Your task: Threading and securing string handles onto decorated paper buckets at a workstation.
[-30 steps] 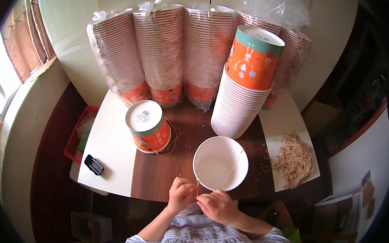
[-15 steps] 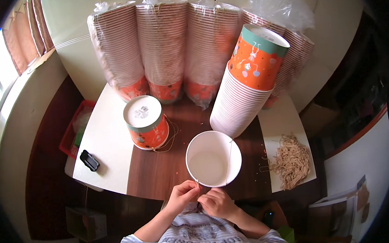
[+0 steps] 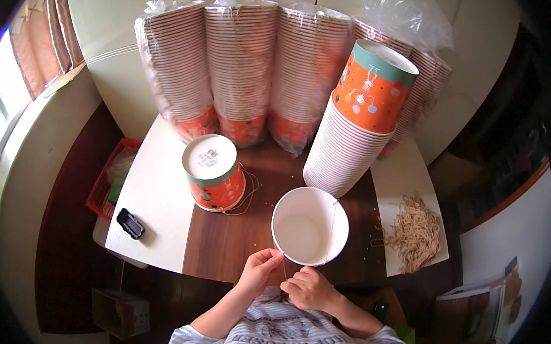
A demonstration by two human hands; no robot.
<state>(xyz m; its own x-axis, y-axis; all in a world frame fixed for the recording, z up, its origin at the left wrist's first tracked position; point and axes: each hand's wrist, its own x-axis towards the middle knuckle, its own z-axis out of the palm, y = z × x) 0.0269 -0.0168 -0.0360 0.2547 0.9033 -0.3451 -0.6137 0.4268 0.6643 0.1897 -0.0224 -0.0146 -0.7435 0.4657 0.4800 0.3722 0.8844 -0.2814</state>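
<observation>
In front of me a white paper bucket point(image 3: 295, 234) stands with its open mouth up, and a thin string point(image 3: 333, 222) crosses its inside from the far right rim. At the bucket's near left rim, my left hand point(image 3: 260, 270) is closed, thumb and fingertips pinching string. My right hand point(image 3: 309, 288) is closed just below the near rim, its fingers curled around string. A short length of it shows between the hands; its ends are hidden by the fingers. To the left, an orange bucket point(image 3: 217, 189) rests upside down, with a loop of string point(image 3: 250, 189) beside it.
Behind the white bucket leans a tall stack of nested buckets point(image 3: 343, 149). Several bagged stacks point(image 3: 244, 67) line the table's back. A heap of tan strings point(image 3: 415, 236) lies at the right, a small black case point(image 3: 130, 224) at the left edge. A red basket point(image 3: 103, 186) sits beyond that edge.
My left hand has moved slightly up to the bucket's rim, away from my right hand, and string now shows between them. The whole view has shifted a little.
</observation>
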